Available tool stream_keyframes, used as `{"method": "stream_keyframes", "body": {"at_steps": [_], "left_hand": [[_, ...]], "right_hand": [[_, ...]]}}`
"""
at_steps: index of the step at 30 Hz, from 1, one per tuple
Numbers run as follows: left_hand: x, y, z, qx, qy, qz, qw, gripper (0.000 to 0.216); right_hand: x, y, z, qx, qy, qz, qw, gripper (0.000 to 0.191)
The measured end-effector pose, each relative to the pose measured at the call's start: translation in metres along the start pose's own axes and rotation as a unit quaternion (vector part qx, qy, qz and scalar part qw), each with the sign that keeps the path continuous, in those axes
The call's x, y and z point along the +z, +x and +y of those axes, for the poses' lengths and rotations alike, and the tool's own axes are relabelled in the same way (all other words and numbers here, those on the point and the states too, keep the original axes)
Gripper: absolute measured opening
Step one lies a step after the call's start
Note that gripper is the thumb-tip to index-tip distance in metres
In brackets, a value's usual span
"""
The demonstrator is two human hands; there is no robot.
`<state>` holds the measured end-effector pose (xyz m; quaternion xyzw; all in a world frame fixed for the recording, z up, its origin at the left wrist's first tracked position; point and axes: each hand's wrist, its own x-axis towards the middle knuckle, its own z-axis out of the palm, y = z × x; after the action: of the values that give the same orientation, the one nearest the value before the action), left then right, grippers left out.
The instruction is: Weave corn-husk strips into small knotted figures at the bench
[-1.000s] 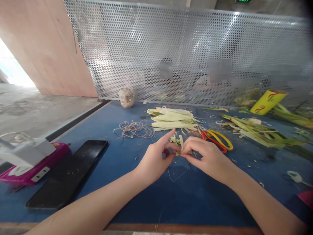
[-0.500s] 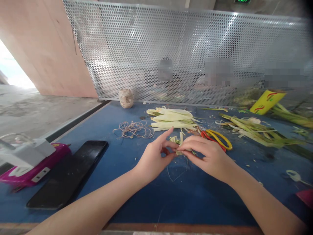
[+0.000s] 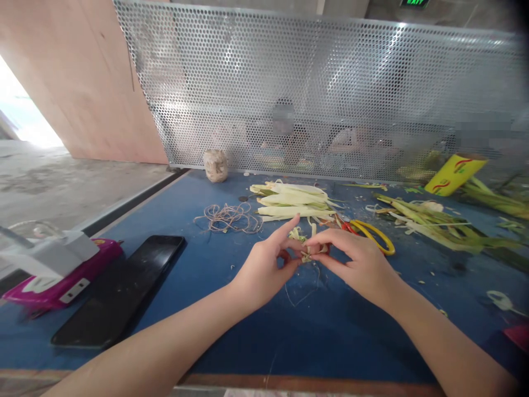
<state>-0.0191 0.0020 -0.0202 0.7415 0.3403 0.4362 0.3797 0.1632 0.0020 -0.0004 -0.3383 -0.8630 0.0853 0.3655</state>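
Over the middle of the blue table, my left hand and my right hand meet fingertip to fingertip. Both pinch a small piece of pale corn husk, mostly covered by the fingers. My left index finger points up, away from the pinch. A thin thread hangs in a loop below the fingers. Just beyond them lie pale green husk scraps. Farther back is a stack of flat corn husks. Scissors with yellow and red handles rest behind my right hand.
Tangled twine lies left of the husks. At left are a black phone and a magenta power strip with a white adapter. A perforated metal screen closes the back. Green husks and a yellow roll occupy the right.
The view has shifted slightly, so things sit a little farther right. My fingers have moved slightly on the husk piece, and both hands still pinch it.
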Motion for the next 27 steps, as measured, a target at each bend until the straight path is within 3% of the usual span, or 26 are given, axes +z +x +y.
{"method": "stream_keyframes", "body": {"at_steps": [10,15,20,27], "left_hand": [[0.001,0.0,0.006,0.004,-0.002,-0.008,1.0,0.071],[0.001,0.0,0.001,0.009,0.003,-0.01,1.0,0.071],[0.0,0.001,-0.001,0.008,-0.032,-0.029,0.999,0.069],[-0.002,0.001,0.0,0.009,-0.008,-0.061,0.998,0.069]], "right_hand": [[0.006,-0.002,0.0,-0.08,-0.035,0.071,0.994,0.012],[0.002,-0.002,0.001,-0.103,-0.085,0.034,0.991,0.012],[-0.004,-0.004,0.0,-0.172,-0.143,0.007,0.975,0.016],[0.0,-0.002,-0.002,-0.097,-0.049,0.004,0.994,0.012]]}}
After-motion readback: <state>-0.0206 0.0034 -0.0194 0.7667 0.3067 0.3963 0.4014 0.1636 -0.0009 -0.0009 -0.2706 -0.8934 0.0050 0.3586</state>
